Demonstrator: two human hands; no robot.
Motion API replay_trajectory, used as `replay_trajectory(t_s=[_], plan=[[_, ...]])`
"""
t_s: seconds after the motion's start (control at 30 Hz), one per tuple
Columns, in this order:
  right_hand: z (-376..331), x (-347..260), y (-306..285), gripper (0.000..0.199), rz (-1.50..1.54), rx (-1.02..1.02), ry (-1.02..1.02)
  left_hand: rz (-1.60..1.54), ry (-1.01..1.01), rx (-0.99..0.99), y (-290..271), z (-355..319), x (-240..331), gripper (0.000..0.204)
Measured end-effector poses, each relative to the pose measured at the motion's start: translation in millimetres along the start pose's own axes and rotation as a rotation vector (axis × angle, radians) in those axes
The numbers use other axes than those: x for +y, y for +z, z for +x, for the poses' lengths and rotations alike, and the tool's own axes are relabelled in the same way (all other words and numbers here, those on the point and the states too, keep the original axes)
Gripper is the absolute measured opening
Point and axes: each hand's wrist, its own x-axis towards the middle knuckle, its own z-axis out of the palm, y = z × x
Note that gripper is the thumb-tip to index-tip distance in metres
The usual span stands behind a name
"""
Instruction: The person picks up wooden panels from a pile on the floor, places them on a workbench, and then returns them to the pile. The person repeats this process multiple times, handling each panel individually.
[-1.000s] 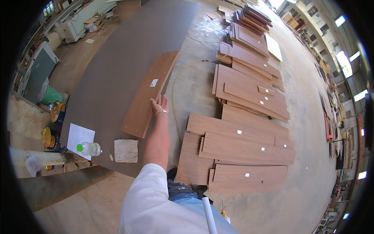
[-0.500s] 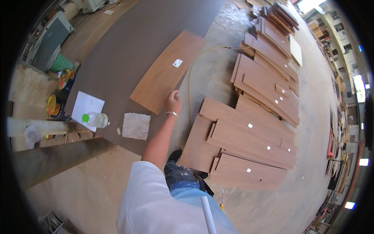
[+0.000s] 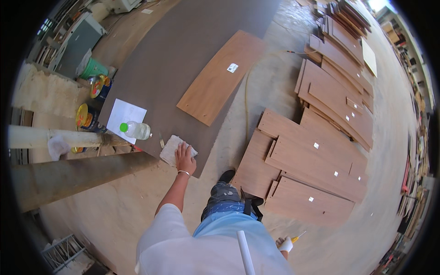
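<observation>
- Grey floor sheet (image 3: pixel 183 50): runs from upper centre to mid-frame, laid flat as a work surface under the parts.
- Stacked wood panels (image 3: pixel 316 156): right half of frame, lying flat and overlapped, off the sheet.
- Single brown panel (image 3: pixel 222 75): upper centre, flat on the sheet, apart from the stacks.
- White cloth (image 3: pixel 174 147): centre-left, at the sheet's near edge.
- Plastic bottle (image 3: pixel 135 130): on its side, left of the cloth.
- Left hand (image 3: pixel 184 158): fingers spread, palm pressing down on the cloth.
- Right hand (image 3: pixel 285 244): bottom right, closed around a thin yellow tool (image 3: pixel 298 237).

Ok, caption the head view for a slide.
Left hand on a white cloth on the grey sheet, right hand holding a yellow-tipped tool beside stacked wood panels.
</observation>
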Motion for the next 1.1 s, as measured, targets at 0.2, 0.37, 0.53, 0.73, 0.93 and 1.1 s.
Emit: replay_trajectory(t_s=[0.2, 0.37, 0.53, 0.73, 0.93, 1.1], plan=[[10, -2, 1, 0.021, 0.110, -0.093, 0.092, -0.077, 0.149, 0.033, -19, 42, 35, 0.064], [-5, 31, 9, 0.021, 0.110, -0.194, 0.186, 0.006, 0.346, 0.007, -12, 146, 77, 0.072], [-42, 47, 16, 0.016, 0.054, -0.109, 0.139, 0.178, 0.134, -0.254, -6, 238, 95, 0.087], [-57, 72, 0, 0.006, -0.062, -0.027, 0.084, 0.328, -0.024, -0.250, 0, 259, 125, 0.096], [-63, 76, 7, 0.015, -0.358, 0.088, -0.106, 0.345, -0.185, -0.145, 30, 289, 109, 0.092], [-48, 66, 9, 0.019, -0.428, 0.184, -0.146, 0.338, -0.215, -0.140, 47, 261, 117, 0.093]])
